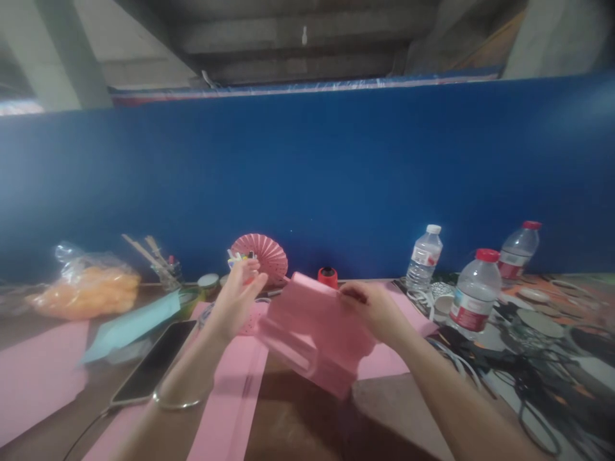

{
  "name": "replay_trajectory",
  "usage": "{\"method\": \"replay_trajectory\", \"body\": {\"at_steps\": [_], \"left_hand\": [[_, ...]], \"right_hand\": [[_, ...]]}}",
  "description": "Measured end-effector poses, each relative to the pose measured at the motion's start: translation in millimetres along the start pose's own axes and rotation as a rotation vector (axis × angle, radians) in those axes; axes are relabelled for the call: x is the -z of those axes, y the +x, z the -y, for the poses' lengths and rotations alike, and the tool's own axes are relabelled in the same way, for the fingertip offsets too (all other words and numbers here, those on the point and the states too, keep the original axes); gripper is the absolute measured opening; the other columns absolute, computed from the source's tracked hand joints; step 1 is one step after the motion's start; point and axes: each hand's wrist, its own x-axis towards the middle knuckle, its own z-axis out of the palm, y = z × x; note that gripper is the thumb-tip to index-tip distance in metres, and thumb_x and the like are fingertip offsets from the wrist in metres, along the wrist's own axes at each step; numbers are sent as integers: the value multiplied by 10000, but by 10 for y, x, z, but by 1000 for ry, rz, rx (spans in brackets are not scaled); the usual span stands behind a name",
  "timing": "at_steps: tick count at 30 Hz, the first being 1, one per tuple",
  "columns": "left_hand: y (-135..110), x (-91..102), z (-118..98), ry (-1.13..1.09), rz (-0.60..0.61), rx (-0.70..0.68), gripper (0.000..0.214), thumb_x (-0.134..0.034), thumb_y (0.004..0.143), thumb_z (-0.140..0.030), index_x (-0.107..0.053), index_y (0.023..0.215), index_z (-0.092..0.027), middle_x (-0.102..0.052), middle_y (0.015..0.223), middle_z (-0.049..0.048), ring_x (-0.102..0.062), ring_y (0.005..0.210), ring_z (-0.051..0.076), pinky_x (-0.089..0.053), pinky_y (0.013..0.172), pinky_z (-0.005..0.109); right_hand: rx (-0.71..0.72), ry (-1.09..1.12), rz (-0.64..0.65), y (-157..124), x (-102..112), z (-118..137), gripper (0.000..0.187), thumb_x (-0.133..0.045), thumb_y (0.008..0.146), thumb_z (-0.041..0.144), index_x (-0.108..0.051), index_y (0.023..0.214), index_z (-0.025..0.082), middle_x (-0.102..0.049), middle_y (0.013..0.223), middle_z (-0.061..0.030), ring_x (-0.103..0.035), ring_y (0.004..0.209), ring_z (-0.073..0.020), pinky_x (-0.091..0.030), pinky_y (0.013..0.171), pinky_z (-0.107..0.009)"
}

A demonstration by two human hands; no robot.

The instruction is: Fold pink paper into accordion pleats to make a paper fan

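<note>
My right hand pinches the upper right edge of a creased pink paper sheet, which is tilted above the table and slightly blurred. My left hand is raised at the sheet's left, thumb and fingers apart. Right behind its fingertips are some pens, whose lower parts it hides. A pleated pink paper fan stands there too, round-edged and dotted with small holes. Below my left forearm lies a long pink paper strip. A red round object with a dark top sits behind the held sheet.
At left are a bag of orange material, a light blue sheet, a phone with a cable, and more pink paper. Water bottles, cables and clutter fill the right. A blue panel stands behind.
</note>
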Motion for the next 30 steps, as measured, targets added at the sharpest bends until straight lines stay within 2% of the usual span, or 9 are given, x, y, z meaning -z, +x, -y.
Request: {"method": "replay_trajectory", "body": {"at_steps": [3, 5, 7, 10, 14, 18, 24, 26, 30], "left_hand": [[-135, 67, -259, 91, 192, -131, 268, -414, 822, -373, -545, 971, -192, -590, 992, 37, -538, 938, 170, -389, 831, 299], [-230, 31, -367, 135, 394, -109, 254, -426, 811, -360, -585, 896, -181, -619, 870, 19, -566, 804, 152, -415, 723, 263], [-306, -59, -405, 216, 621, -80, 240, -446, 790, -335, -614, 879, -188, -631, 805, 2, -567, 705, 137, -407, 641, 243], [-361, -217, -348, 309, 790, -117, 210, -469, 762, -309, -652, 814, -219, -647, 787, -23, -568, 728, 131, -381, 636, 219], [-333, -358, -122, 343, 829, -104, 216, -505, 730, -354, -660, 764, -209, -655, 724, -22, -568, 668, 126, -360, 577, 207], [-261, -475, 208, 363, 902, -45, 287, -505, 713, -417, -669, 738, -183, -646, 663, -5, -556, 617, 133, -357, 549, 212], [-305, -759, 632, 388, 982, -5, 160, -532, 666, -270, -642, 666, -153, -613, 624, -15, -529, 603, 121, -344, 526, 198], [-377, -831, 687, 416, 947, -6, 157, -507, 684, -250, -626, 666, -149, -603, 632, -1, -523, 620, 135, -343, 548, 215], [-569, -897, 700, 524, 744, -107, 167, -502, 727, -258, -596, 836, -172, -608, 824, 40, -524, 783, 190, -360, 678, 274]], "right_hand": [[74, -179, 135, -84, 34, 198, 151, -510, 759, 277, -651, 737, 228, -665, 753, 12, -568, 684, -155, -381, 610, -246], [117, -215, 236, -131, 0, 259, 146, -515, 761, 253, -654, 722, 234, -665, 740, 26, -564, 684, -141, -369, 608, -231], [132, -229, 324, -165, -52, 284, 158, -507, 764, 230, -662, 735, 235, -669, 747, 28, -564, 680, -131, -361, 602, -222], [118, -266, 409, -190, -114, 283, 185, -489, 768, 219, -674, 770, 229, -675, 765, 15, -562, 671, -129, -352, 586, -222], [64, -276, 465, -166, -139, 189, 202, -484, 768, 260, -682, 778, 221, -674, 743, 7, -559, 636, -128, -344, 553, -219], [-2, -249, 603, -74, -164, -93, 205, -504, 735, 260, -689, 780, 188, -676, 720, -7, -568, 621, -134, -353, 528, -210], [-131, -288, 774, -13, -325, -583, 191, -570, 660, 251, -699, 769, 163, -676, 699, -12, -552, 594, -133, -361, 527, -206], [-167, -318, 779, -28, -375, -651, 188, -565, 652, 224, -698, 765, 156, -669, 672, -12, -535, 560, -124, -350, 511, -206], [-184, -332, 757, -73, -436, -670, 181, -544, 663, 190, -687, 773, 168, -663, 697, -12, -530, 557, -118, -342, 503, -207]]}}
